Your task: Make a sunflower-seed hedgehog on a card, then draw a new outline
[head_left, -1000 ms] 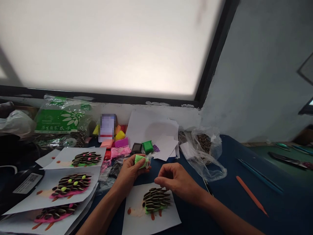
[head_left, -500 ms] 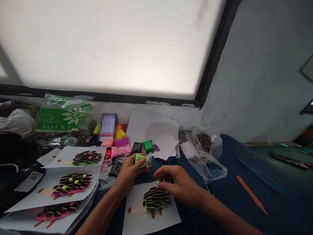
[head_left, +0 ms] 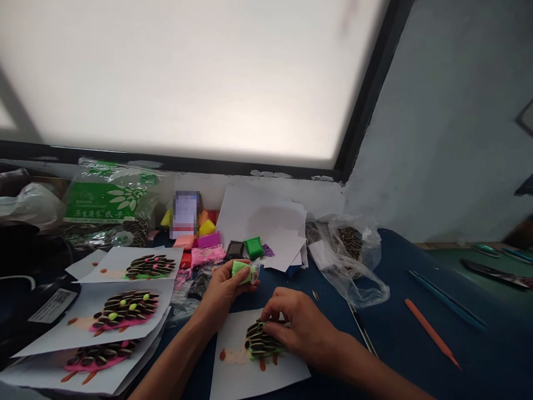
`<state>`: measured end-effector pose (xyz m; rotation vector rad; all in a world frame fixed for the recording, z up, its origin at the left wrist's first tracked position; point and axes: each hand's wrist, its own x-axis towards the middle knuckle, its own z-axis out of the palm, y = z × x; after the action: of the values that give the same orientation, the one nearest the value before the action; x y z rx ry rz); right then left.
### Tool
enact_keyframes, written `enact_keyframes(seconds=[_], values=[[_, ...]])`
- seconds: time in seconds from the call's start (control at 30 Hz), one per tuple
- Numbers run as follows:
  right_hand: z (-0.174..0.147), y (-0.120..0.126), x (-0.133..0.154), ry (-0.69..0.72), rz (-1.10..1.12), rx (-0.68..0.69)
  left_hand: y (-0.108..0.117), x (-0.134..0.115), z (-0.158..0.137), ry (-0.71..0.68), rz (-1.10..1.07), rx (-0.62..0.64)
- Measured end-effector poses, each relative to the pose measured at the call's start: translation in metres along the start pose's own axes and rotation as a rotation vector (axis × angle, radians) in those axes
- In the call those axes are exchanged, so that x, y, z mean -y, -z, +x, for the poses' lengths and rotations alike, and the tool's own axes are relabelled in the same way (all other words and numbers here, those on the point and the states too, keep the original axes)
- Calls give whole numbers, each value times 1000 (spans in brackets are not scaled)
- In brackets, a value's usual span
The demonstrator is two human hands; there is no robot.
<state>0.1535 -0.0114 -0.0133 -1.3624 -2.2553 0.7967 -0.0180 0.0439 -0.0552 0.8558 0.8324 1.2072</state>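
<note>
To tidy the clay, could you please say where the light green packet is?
Left of the head view's centre, the left hand holds the light green packet, below the darker green packet.

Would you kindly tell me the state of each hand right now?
Left hand: closed, holding a light-green packet.
Right hand: curled over the seed-covered figure; whether it pinches anything cannot be told.

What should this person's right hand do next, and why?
I'd say the right hand should press lightly on the sunflower seeds. Its fingertips are at the back of the nearest hedgehog, whose visible seeds show no clear dots, while the yellow-dotted hedgehog to the left has several. The left hand holds light green clay; pressing would set any bit hidden under those fingertips.
</note>
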Motion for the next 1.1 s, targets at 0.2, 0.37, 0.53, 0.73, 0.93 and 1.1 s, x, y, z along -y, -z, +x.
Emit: enact_keyframes(seconds=[0.2, 0.37, 0.53, 0.73, 0.93, 1.1], values=[[-1, -5, 0, 15, -15, 8, 1, 3, 1, -13, -6, -18], [0, -4, -1, 33, -14, 5, 2, 2, 1, -3, -8, -8], [0, 1, -1, 47, -52, -46, 1, 1, 1, -4, -6, 5], [6, 12, -9, -25, -21, -192, -1, 0, -2, -28, 28, 3], [10, 17, -17, -43, 177, -253, -5, -1, -4, -63, 110, 28], [13, 14, -21, -48, 329, -268, -6, -1, -5, -57, 186, 113]])
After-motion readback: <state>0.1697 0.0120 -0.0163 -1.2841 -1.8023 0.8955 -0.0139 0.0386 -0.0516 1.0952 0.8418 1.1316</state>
